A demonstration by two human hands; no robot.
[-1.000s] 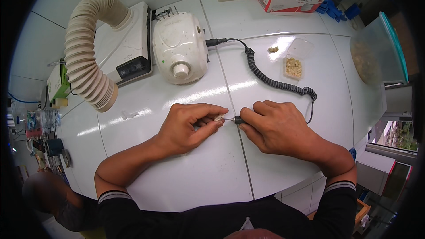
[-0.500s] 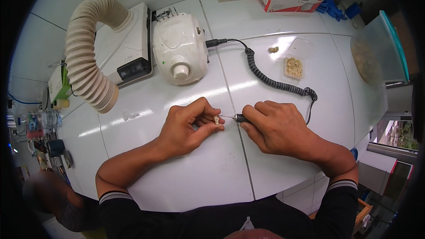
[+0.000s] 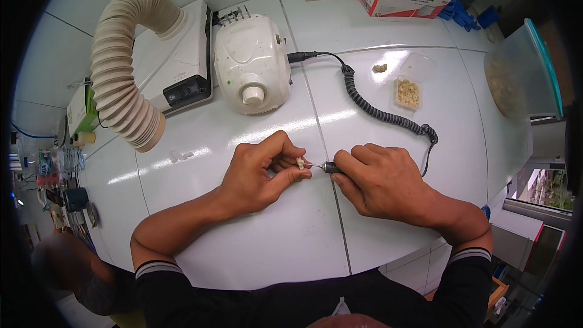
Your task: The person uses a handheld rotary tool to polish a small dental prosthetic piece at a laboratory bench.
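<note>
My left hand (image 3: pixel 262 173) is closed, pinching a small cream piece (image 3: pixel 300 163) between thumb and fingertips. My right hand (image 3: pixel 388 179) grips a black rotary handpiece (image 3: pixel 330 167) with a thin metal tip pointing left at the piece; I cannot tell if they touch. A coiled cord (image 3: pixel 382 109) links the tool to a white control unit (image 3: pixel 249 54) behind my hands. To the back right, an open plastic box (image 3: pixel 407 94) holds several small cream pieces, and a loose piece (image 3: pixel 380 68) lies beside it.
A ribbed suction hose (image 3: pixel 118 85) arches from a white machine (image 3: pixel 179 54) at left. A red-and-white box (image 3: pixel 401 3), blue gloves (image 3: pixel 461 15) and a lidded tub (image 3: pixel 516 67) stand back right. Clutter (image 3: pixel 61 164) lines the far left; another person (image 3: pixel 79 267) sits lower left.
My left fingers have shifted slightly upward, and the small piece now shows more upright between them. Both hands still hold what they held. The whole view has shifted slightly.
</note>
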